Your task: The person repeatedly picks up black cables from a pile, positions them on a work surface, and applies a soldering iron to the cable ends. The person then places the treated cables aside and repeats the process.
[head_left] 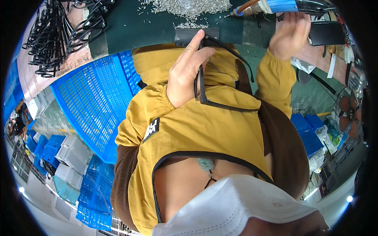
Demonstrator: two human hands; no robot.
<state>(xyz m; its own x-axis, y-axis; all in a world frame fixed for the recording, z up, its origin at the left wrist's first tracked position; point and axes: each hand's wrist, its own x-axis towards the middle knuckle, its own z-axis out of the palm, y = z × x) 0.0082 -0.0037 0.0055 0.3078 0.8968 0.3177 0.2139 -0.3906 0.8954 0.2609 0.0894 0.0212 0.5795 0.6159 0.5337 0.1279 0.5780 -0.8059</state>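
In our left grip (188,70) we pinch the black glasses frame (202,94), dark block (186,36) by its fingertip; our right grip (290,37) is beside the blue driver (282,6), closed or not we cannot tell; we judge this positioning, next needing the frame held steady

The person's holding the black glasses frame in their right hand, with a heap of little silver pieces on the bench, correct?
Not quite: the head view shows the black glasses frame in the left hand, not the right hand. The heap of little silver pieces is indeed on the bench.
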